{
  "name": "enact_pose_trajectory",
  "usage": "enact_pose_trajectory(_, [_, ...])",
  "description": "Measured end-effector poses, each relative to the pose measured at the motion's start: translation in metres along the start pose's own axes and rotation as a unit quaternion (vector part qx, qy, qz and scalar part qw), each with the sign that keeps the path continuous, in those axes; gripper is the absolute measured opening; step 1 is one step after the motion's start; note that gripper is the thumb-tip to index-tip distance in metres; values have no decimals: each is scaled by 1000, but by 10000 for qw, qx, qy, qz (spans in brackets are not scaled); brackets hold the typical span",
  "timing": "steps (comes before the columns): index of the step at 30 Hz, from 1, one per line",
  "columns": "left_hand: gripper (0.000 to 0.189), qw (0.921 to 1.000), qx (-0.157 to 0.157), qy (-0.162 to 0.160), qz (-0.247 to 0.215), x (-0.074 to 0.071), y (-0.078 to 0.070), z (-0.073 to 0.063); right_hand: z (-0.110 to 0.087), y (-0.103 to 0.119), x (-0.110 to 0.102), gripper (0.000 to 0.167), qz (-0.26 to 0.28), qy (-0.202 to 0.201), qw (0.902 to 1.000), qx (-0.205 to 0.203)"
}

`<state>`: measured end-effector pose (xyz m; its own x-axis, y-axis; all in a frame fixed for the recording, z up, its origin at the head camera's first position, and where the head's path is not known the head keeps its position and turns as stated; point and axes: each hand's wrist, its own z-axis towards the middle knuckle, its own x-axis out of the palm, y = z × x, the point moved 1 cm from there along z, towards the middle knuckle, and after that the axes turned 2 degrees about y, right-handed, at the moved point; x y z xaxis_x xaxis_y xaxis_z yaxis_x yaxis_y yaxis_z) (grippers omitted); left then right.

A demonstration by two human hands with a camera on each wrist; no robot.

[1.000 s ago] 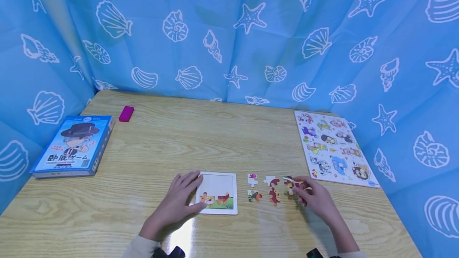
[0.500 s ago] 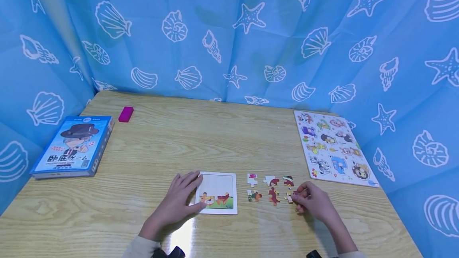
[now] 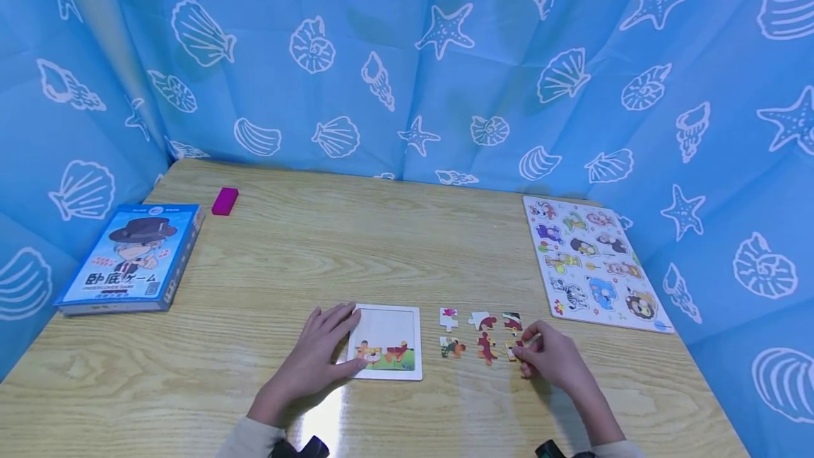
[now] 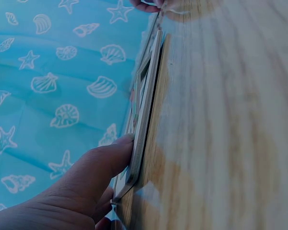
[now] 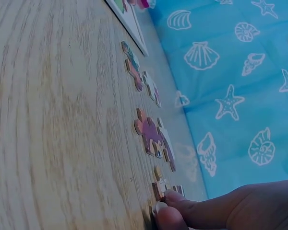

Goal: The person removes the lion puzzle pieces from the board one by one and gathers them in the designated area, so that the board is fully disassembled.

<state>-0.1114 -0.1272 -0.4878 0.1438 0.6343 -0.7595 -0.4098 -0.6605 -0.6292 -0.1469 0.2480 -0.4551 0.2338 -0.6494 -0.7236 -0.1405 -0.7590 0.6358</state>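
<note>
My left hand (image 3: 318, 355) rests at the left side of a small white-framed puzzle board (image 3: 416, 345), fingers extended along its left edge and thumb on its lower part. The left wrist view shows that thumb lying on the edge of the puzzle board (image 4: 146, 120). Two joined-looking picture areas fill the board's lower part; its upper part is bare. My right hand (image 3: 553, 355) pinches a yellowish jigsaw piece (image 3: 511, 350) between thumb and finger, at the right end of the loose pieces. Up close in the right wrist view, the fingertips partly cover this jigsaw piece (image 5: 159, 188).
Several loose jigsaw pieces (image 3: 486, 348) lie in two rows between the hands. An animal picture board (image 3: 598, 260) lies at the right. A blue game box (image 3: 130, 256) and a magenta block (image 3: 225, 201) sit at the left. A blue shell-print curtain (image 3: 407, 62) surrounds the table.
My right hand has lowered a jigsaw piece from over the upper right piece to the lower row's right end, then shifted slightly left. The left hand has stayed still.
</note>
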Motion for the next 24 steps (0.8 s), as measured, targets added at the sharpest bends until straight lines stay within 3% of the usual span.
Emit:
enact_pose_trajectory(17, [72,10000,-32,29,-14,-1,-2,1,-3,0,-3,24,-138,-116,9998,45])
enact_pose_trajectory(24, [73,9999,-50,105,38,0,-1,0,-4,14,-10,28,-332,-320,9984,-340])
